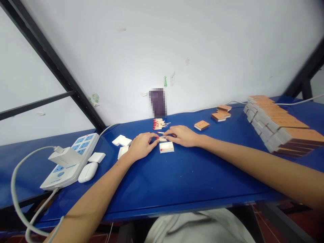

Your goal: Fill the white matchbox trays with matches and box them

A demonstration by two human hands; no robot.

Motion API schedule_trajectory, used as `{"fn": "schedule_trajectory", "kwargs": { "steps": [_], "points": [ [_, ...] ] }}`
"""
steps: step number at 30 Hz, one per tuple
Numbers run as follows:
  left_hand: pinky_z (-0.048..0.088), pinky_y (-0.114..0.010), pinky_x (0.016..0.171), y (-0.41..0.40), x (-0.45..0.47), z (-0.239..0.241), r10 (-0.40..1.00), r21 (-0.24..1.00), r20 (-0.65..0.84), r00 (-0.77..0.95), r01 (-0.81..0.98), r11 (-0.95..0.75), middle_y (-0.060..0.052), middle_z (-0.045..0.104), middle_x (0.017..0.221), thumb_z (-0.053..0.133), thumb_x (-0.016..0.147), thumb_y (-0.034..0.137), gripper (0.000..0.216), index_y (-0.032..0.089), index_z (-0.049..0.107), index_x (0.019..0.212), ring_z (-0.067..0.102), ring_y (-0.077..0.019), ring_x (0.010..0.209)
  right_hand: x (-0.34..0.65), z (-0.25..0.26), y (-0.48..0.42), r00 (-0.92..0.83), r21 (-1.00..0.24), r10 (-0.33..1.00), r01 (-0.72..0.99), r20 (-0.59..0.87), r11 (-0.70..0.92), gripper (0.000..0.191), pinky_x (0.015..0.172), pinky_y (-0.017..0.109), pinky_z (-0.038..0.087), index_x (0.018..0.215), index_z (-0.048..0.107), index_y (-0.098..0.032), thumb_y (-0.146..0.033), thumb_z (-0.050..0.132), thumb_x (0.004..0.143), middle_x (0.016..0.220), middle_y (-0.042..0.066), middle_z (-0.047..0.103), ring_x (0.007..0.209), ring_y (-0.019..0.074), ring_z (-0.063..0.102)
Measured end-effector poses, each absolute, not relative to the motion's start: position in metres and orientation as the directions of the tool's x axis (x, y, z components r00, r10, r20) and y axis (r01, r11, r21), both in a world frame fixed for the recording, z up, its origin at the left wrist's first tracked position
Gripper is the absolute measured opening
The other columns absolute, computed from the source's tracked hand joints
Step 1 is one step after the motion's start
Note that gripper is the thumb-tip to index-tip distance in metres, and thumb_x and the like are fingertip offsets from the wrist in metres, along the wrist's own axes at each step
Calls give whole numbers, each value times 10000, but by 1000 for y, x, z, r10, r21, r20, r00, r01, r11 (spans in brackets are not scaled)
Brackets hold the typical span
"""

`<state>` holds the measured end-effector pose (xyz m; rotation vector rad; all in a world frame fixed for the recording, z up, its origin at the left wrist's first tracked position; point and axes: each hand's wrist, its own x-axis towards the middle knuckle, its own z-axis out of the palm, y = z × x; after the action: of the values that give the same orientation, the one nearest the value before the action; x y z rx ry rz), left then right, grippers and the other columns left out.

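Note:
My left hand and my right hand meet over a small bunch of red-tipped matches on the blue table. Both hands pinch this bunch between their fingertips. Just in front of them lies an open white matchbox tray with a few matches in it. A loose pile of matches sits behind the hands, near the wall. Empty white trays lie to the left of my left hand.
A white power strip with a plugged adapter, a white mouse-like object and a cable lie at the left. Orange matchbox sleeves are scattered at the right, and a long row of stacked boxes runs along the right side.

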<state>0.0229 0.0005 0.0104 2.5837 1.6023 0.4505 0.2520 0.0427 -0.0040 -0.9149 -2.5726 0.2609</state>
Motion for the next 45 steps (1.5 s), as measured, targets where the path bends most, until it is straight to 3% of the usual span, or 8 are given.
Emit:
{"fn": "schedule_trajectory", "kwargs": {
  "steps": [8, 15, 23, 28, 45],
  "points": [
    [344, -268, 591, 1, 28, 9, 875, 196, 245, 418, 862, -467, -18, 617, 784, 480, 933, 425, 287, 232, 680, 1004, 555, -166, 688, 252, -7, 47, -702, -356, 642, 541, 308, 762, 390, 695, 262, 359, 1158, 704, -215, -460, 485, 947, 933, 64, 684, 806, 170, 586],
    [371, -276, 616, 3, 34, 6, 857, 180, 269, 440, 851, -493, -28, 611, 801, 466, 938, 413, 283, 214, 667, 945, 559, -176, 716, 253, -7, 51, -750, -320, 597, 513, 283, 796, 394, 637, 251, 314, 1150, 718, -283, -505, 457, 954, 827, 42, 622, 732, 152, 534],
    [451, -319, 743, 4, 34, 5, 825, 180, 290, 484, 819, -544, -63, 589, 949, 418, 964, 428, 320, 194, 636, 955, 576, -208, 876, 248, -7, 51, -763, -306, 543, 454, 350, 837, 273, 784, 316, 381, 1010, 738, -195, -333, 510, 954, 935, 87, 644, 886, 198, 572],
    [450, -312, 733, 2, 34, 6, 819, 148, 283, 499, 821, -551, -55, 581, 944, 395, 975, 452, 332, 203, 615, 965, 572, -200, 856, 245, -5, 49, -783, -229, 529, 478, 327, 848, 265, 845, 364, 357, 944, 697, -156, -260, 455, 973, 980, 95, 663, 942, 210, 579],
    [452, -341, 808, 10, 35, 2, 797, 109, 285, 532, 808, -578, -59, 618, 937, 346, 1003, 419, 337, 199, 590, 931, 562, -215, 905, 238, 5, 43, -791, -192, 554, 520, 260, 832, 218, 732, 290, 425, 968, 609, -128, -247, 427, 983, 992, 114, 623, 837, 183, 577]
  ]
}}
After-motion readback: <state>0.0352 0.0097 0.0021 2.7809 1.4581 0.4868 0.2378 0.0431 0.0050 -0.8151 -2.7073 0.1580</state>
